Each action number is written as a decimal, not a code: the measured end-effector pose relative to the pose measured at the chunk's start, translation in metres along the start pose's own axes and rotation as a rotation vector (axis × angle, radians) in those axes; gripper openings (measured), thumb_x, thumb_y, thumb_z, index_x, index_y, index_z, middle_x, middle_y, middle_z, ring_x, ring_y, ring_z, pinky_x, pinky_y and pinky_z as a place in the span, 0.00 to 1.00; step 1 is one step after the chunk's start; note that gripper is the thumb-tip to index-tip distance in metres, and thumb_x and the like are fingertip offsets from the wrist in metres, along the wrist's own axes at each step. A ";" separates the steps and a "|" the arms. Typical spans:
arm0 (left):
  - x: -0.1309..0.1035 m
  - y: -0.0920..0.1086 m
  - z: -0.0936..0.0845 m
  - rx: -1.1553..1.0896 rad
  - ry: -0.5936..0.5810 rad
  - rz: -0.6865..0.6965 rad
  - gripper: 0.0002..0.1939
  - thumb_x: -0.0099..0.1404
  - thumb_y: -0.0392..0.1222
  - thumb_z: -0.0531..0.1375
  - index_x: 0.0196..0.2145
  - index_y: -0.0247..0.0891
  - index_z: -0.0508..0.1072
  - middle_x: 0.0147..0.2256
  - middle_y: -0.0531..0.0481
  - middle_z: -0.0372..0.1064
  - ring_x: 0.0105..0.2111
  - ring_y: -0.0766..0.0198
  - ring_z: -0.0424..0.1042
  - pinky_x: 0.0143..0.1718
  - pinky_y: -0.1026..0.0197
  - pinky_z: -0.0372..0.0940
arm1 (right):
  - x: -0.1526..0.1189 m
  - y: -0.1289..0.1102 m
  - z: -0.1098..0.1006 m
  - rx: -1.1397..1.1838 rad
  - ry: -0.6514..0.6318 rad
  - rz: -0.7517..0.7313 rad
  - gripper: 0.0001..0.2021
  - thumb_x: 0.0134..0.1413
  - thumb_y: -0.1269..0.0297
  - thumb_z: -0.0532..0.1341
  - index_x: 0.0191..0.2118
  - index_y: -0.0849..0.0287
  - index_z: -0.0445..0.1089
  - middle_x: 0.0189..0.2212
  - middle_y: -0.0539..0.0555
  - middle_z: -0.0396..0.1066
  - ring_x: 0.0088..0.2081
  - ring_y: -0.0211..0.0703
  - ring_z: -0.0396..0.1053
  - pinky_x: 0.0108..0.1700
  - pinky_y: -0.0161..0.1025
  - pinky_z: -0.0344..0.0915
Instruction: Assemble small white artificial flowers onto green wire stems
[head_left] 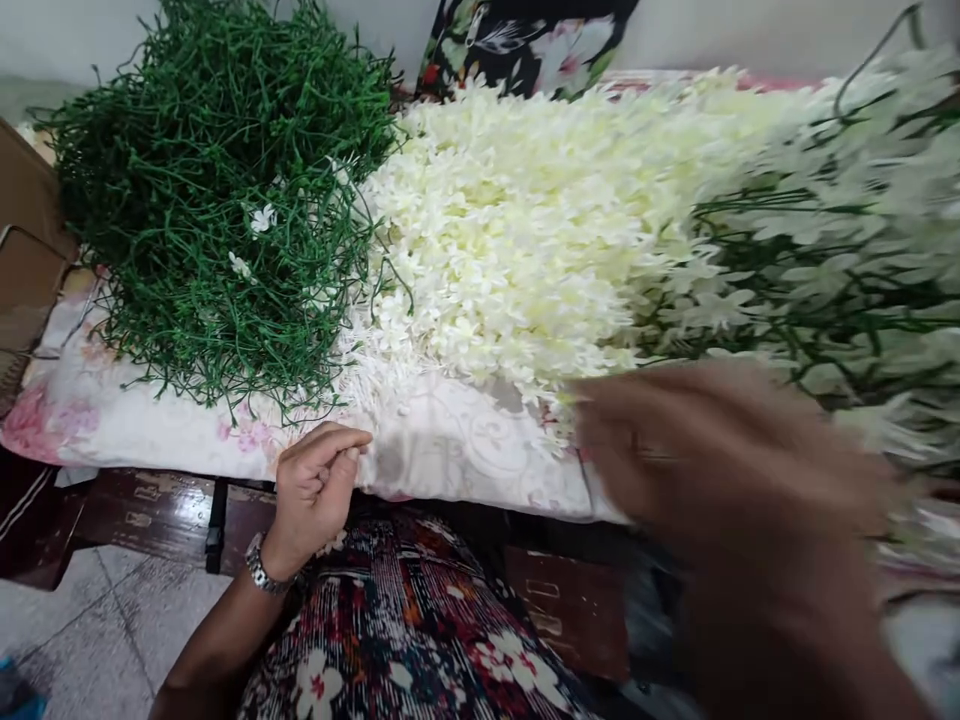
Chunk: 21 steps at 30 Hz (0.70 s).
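My left hand (pixel 319 480), with a metal watch on its wrist, is closed in a pinch over the front edge of the floral cloth (pixel 472 450). What its fingertips hold, if anything, is too small to make out. My right hand (pixel 720 450) is smeared by motion at the right, in front of the flowers, and its fingers cannot be made out. Behind my left hand lies a heap of green plastic stems (pixel 232 190) with a few white blossoms in it. A pile of loose pale yellow-white petals (pixel 517 220) fills the middle. White flowers on green stems (pixel 840 270) lie at the right.
A cardboard box (pixel 26 250) stands at the left edge. Behind the petals is a black floral bag (pixel 525 45). Dark brown wood (pixel 150 515) shows below the cloth, above a tiled floor (pixel 90 610). My patterned clothing (pixel 405 630) is at the bottom.
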<state>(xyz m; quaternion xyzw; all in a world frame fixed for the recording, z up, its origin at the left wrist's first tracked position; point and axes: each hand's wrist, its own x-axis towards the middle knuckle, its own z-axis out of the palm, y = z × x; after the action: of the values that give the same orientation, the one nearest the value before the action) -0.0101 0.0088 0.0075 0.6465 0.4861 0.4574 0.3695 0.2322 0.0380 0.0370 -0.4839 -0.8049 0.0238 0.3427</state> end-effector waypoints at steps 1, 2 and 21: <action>0.000 -0.001 -0.003 0.077 0.018 0.020 0.09 0.57 0.30 0.53 0.34 0.35 0.71 0.28 0.49 0.67 0.29 0.68 0.67 0.29 0.66 0.63 | 0.004 -0.009 0.010 -0.029 -0.056 -0.059 0.05 0.49 0.70 0.57 0.32 0.55 0.68 0.29 0.50 0.68 0.32 0.35 0.64 0.36 0.34 0.62; 0.001 -0.003 -0.005 0.147 0.031 0.042 0.09 0.57 0.29 0.53 0.34 0.34 0.71 0.29 0.48 0.67 0.30 0.67 0.67 0.30 0.66 0.63 | 0.008 -0.017 0.020 -0.081 -0.113 -0.129 0.04 0.49 0.71 0.57 0.31 0.58 0.68 0.27 0.51 0.68 0.31 0.35 0.63 0.34 0.35 0.61; 0.011 -0.015 -0.005 0.895 -0.056 0.247 0.10 0.56 0.28 0.50 0.34 0.33 0.69 0.30 0.46 0.66 0.32 0.60 0.62 0.33 0.58 0.55 | 0.003 -0.030 0.063 -0.088 -0.249 -0.215 0.06 0.51 0.72 0.53 0.29 0.61 0.66 0.24 0.53 0.64 0.30 0.37 0.63 0.32 0.35 0.59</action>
<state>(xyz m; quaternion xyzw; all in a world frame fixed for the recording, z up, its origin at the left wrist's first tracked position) -0.0176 0.0237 -0.0023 0.8074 0.5450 0.2256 0.0101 0.1725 0.0427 0.0015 -0.4029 -0.8885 0.0113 0.2195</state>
